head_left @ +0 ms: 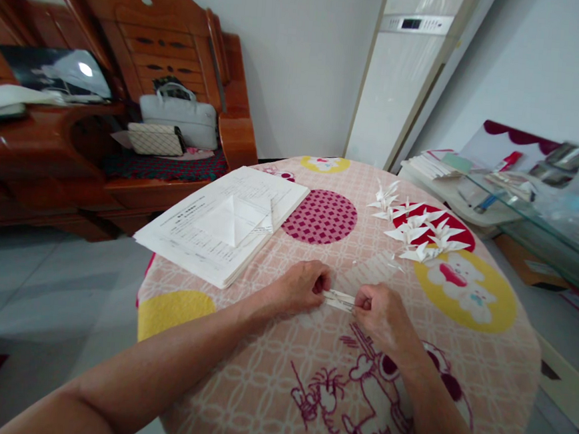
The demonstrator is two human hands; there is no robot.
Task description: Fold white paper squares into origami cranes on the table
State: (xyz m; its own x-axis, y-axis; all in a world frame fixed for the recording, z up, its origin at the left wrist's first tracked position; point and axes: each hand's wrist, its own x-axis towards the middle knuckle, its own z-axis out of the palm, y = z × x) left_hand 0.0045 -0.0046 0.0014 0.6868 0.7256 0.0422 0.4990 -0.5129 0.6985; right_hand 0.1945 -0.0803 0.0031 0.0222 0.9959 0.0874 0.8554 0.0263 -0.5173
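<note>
Two-handed pinch on a folded paper strip (pixel 339 300), over a patterned tablecloth (pixel 246 381): left hand (pixel 304 286) and right hand (pixel 383 314) nearly closed, at opposite ends. Best kept level, with creases pressed evenly and no hard tugging. Beyond, at right, white paper cranes (pixel 408 233); at left, a creased paper sheet (pixel 229 222) on printed pages (pixel 182 237). Farthest, a wooden chair (pixel 172 24).
</note>
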